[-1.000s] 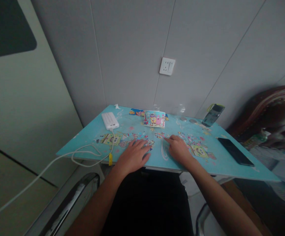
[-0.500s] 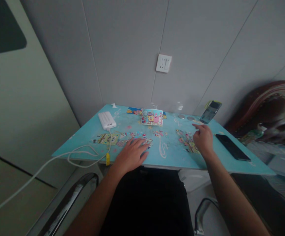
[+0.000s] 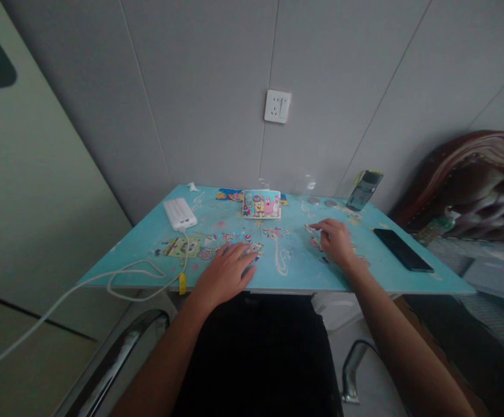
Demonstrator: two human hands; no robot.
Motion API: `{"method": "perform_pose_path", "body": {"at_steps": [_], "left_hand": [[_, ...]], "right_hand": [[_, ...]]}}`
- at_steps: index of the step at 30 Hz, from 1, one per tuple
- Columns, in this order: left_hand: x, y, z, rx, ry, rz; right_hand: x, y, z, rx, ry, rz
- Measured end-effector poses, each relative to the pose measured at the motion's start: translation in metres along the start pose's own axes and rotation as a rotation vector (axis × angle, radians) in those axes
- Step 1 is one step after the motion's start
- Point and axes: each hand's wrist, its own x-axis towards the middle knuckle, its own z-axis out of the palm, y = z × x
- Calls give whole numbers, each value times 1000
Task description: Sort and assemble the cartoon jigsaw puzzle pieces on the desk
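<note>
My left hand lies flat on the blue table, fingers spread, at the near edge of a cluster of small colourful puzzle pieces that it partly covers. My right hand reaches over another group of pieces, its index finger stretched out and its tip at a small piece. The thumb sits apart below that finger; the other fingers are partly hidden. Between the hands lies a small patch of pieces. A picture card with cartoon figures stands behind them.
On the left lie a white power bank and its white cable, which hangs over the front edge. A black phone lies at the right, with a tilted-looking water bottle behind it. A chrome armrest is lower left.
My right hand has moved left and its index finger now reaches the upper end of the right-hand pieces. My left hand stays in place on the table. The view has shifted slightly.
</note>
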Motion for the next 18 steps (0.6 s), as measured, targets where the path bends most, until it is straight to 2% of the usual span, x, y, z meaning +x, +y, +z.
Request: {"method": "perform_pose_path", "body": {"at_steps": [3, 7, 13, 18], "left_hand": [[0, 0, -1, 0, 3, 0], [0, 1, -1, -2, 6, 2], [-1, 0, 2, -12, 14, -3], [-1, -1, 1, -4, 13, -6]], "right_hand": [[3, -23, 11, -65, -134, 5], [4, -44, 20, -177, -227, 20], [1, -52, 20, -287, -343, -40], [-1, -50, 23, -347, -354, 21]]}}
